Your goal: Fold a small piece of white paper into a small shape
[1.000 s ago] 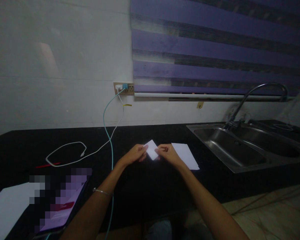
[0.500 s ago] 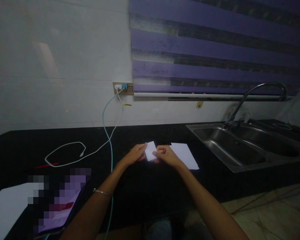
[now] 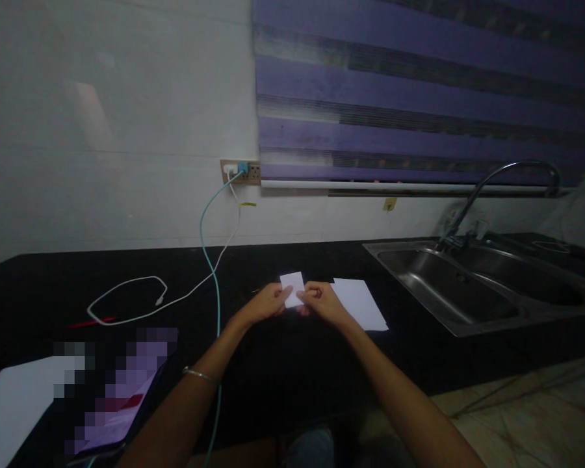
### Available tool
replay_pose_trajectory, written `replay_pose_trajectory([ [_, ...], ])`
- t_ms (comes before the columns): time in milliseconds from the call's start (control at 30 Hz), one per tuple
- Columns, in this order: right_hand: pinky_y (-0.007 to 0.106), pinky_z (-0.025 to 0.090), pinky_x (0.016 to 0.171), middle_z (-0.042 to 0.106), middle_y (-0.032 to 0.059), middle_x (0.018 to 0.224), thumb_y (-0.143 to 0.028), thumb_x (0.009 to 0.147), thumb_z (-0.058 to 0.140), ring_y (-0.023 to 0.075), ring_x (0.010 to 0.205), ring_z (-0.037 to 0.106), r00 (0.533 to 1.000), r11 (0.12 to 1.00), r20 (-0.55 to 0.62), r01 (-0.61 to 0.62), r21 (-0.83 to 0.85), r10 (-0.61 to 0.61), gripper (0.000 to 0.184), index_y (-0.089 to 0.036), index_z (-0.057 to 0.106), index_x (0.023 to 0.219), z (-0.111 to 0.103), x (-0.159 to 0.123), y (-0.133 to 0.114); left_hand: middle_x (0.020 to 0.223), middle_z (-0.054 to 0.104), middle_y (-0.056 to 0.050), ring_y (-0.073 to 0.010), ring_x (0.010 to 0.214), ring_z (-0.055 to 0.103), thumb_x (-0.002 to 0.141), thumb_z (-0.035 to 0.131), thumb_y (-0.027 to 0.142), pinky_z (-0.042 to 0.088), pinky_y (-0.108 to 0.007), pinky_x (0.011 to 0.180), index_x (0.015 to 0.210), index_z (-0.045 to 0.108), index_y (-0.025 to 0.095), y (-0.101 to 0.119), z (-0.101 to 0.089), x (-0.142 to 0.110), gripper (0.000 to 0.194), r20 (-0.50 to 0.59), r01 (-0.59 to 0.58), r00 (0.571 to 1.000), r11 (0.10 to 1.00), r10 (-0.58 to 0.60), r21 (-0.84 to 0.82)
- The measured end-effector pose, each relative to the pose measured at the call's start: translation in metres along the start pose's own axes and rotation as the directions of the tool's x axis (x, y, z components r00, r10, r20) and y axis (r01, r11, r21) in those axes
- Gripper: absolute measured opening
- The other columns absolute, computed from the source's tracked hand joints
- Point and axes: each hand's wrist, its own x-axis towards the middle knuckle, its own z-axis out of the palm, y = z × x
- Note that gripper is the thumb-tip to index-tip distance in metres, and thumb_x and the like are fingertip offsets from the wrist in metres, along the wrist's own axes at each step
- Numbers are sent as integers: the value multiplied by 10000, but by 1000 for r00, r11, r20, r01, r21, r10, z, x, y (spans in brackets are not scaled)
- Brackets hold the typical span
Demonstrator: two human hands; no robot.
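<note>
A small white piece of paper [image 3: 292, 286], perhaps folded, is held above the dark countertop between both hands. My left hand [image 3: 272, 300] pinches its left side, with the thumb on its face. My right hand [image 3: 322, 300] grips the lower right side, thumb on the front and fingers curled behind. Just right of that hand lies a stack of white paper sheets [image 3: 361, 304], partly covered by the right wrist. The fingers behind the small paper are mostly hidden.
A steel double sink [image 3: 448, 318] with a curved faucet [image 3: 485, 175] is on the right. A white cable [image 3: 127, 321] and a teal cable [image 3: 217, 292] run from a wall socket [image 3: 254, 172]. At lower left are a blurred-out screen [image 3: 121, 403] and a white sheet [image 3: 14, 403].
The small paper has turned a little more upright and shifted slightly up and left. My left thumb has moved down onto its face. My right hand keeps its grip.
</note>
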Motion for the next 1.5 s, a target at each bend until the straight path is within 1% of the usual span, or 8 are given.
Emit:
replay_pose_trajectory([
  [133,218,425,519,601,-2,620,-499,804,620,117,553,566,1000,1000,14,15,12,-15,345,-156,586,784,0,-1,-2,452,451,49,-72,378,381,880,390,602,292,-194,397,651,520,145,3,-2,-4,527,31,-1,1000,998,3,-59],
  [367,253,476,602,637,52,989,-370,811,640,144,737,593,980,987,-116,163,12,-160,459,-252,557,1247,-4,4,-2,568,535,21,-83,470,465,835,546,525,387,-200,454,712,611,125,13,-4,-12,424,54,60,997,976,-50,-210],
  [567,349,477,832,654,76,1082,-339,842,606,204,962,604,960,960,-105,245,-133,-260,304,-223,673,1116,-6,3,-5,601,578,-1,-83,471,505,856,541,496,400,-186,426,789,632,110,10,-5,-8,402,60,46,998,968,-32,-247],
  [800,253,439,503,647,33,796,-371,817,620,116,531,541,970,984,-176,155,-88,-168,340,-182,651,1099,-7,7,4,1014,662,-142,-177,700,693,872,557,443,484,-185,456,1271,446,163,11,-2,-7,500,199,61,980,923,17,-380],
  [900,255,453,520,635,44,867,-366,815,617,127,590,565,957,975,-197,193,-107,-211,295,-189,659,1047,-8,8,3,960,673,-152,-158,637,686,865,565,451,451,-158,428,1185,501,116,5,-2,-5,468,240,40,969,931,52,-363],
  [1100,332,455,848,612,55,948,-278,800,635,197,934,576,903,913,-197,334,-235,-381,99,-194,652,851,-10,9,0,681,650,-52,-90,452,579,838,596,466,360,-154,387,1117,544,82,2,-6,-3,477,169,48,985,940,11,-337],
  [1333,336,454,855,569,67,1011,-242,817,617,201,987,547,891,890,-179,361,-280,-418,62,-191,592,793,-7,6,-1,682,615,-30,-75,489,537,799,640,471,342,-163,420,1070,621,96,13,-11,-8,463,105,92,993,914,-55,-395],
  [1500,306,505,746,535,98,1103,-289,864,582,225,1062,521,892,874,-157,357,-330,-424,148,-211,666,956,-6,1,-5,674,554,-3,-56,511,494,789,658,473,325,-146,425,1006,623,91,14,-10,-9,441,73,132,991,838,-110,-529],
])
